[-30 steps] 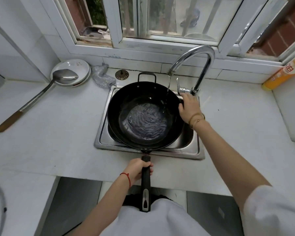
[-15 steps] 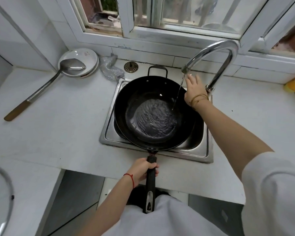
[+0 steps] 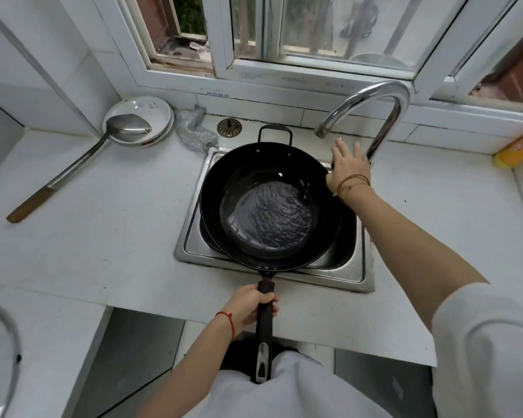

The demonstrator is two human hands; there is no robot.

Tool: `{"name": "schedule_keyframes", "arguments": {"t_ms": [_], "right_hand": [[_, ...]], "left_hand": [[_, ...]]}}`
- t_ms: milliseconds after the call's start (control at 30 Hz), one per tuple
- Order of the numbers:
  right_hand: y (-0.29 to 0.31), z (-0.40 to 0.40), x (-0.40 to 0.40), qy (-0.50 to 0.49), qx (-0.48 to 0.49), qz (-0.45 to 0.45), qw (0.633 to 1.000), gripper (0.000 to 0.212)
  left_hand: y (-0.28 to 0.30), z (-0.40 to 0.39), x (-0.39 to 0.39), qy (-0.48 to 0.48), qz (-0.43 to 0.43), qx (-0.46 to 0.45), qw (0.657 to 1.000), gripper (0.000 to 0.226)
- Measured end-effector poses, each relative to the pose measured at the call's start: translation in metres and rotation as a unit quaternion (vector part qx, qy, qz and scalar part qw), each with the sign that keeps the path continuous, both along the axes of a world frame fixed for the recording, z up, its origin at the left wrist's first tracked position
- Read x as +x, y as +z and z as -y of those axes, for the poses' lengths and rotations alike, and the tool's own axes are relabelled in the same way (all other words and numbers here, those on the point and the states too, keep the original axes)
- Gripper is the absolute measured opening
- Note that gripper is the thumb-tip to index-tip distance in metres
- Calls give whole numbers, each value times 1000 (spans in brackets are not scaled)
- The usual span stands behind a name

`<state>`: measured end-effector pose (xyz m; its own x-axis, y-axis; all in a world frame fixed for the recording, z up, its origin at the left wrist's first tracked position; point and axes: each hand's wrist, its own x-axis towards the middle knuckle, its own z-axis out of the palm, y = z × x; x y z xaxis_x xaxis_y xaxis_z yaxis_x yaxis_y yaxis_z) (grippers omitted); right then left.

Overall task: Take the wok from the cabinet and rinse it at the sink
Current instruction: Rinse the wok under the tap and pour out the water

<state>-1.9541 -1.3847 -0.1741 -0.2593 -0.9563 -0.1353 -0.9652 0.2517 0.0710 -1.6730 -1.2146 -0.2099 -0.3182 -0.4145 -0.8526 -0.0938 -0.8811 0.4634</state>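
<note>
A black wok (image 3: 269, 206) rests over the steel sink (image 3: 338, 271), holding a rippling pool of water. My left hand (image 3: 249, 306) is closed around its long black handle at the counter's front edge. My right hand (image 3: 347, 164) hovers with fingers spread beside the wok's far right rim, just in front of the base of the curved chrome faucet (image 3: 375, 107). No water runs from the spout.
A long metal spatula (image 3: 82, 162) lies with its blade on stacked white plates (image 3: 151, 113) at the back left. A crumpled scrubber (image 3: 194, 131) and a drain plug (image 3: 229, 127) sit behind the sink. An orange bottle (image 3: 517, 149) lies at the right.
The stream from the faucet has stopped. My right hand lifted off the faucet lever and opened. My left hand kept hold of the wok handle.
</note>
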Motion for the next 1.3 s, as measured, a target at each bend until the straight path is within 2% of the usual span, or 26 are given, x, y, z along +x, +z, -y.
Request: {"name": "schedule_keyframes", "arguments": {"t_ms": [100,200,267,333,400,533,633,767,800,833,900,933,967,1067,1133,1300], "right_hand": [[7,-14,5,19,-99,106,989,53],[9,-49,21,7,-123,179,976,23],[8,-80,37,-38,-77,229,970,21],[3,-113,57,-64,15,257,964,24],[-8,-145,81,-61,104,273,955,30],[-18,-192,125,-38,221,328,918,44],[-22,-211,154,-58,276,417,864,45],[-33,-226,181,-166,256,521,798,37],[-37,-230,189,-217,226,558,769,36],[-42,-233,196,-276,183,606,723,35],[-49,-239,212,-378,96,687,614,33],[-52,-241,217,-405,68,694,592,30],[-54,-242,222,-417,54,684,596,27],[-55,-240,228,-419,25,613,669,16],[-53,-240,232,-421,11,571,705,19],[-41,-243,233,-425,-38,538,727,19]], "left_hand": [[-2,0,1,-7,6,-4,1000,30],[-4,0,0,-17,17,-15,1000,29],[-6,0,1,-19,21,-19,999,27],[-7,-1,2,-23,24,-23,999,25],[-8,-1,2,-26,23,-29,999,24],[-9,-3,2,-17,26,-38,999,19],[-13,-4,2,-20,51,-46,997,18],[-17,-4,3,-14,48,-24,998,25],[-17,-5,3,-19,35,-16,999,25],[-16,-6,3,-24,23,-11,999,25],[-15,-6,5,-34,7,-13,999,23],[-15,-7,5,-39,4,-19,999,23],[-15,-8,5,-45,5,-24,999,23],[-16,-12,4,-30,-6,-37,999,22],[-17,-15,3,-1,-32,-54,998,19],[-14,-18,0,34,-100,-58,993,19]]}}
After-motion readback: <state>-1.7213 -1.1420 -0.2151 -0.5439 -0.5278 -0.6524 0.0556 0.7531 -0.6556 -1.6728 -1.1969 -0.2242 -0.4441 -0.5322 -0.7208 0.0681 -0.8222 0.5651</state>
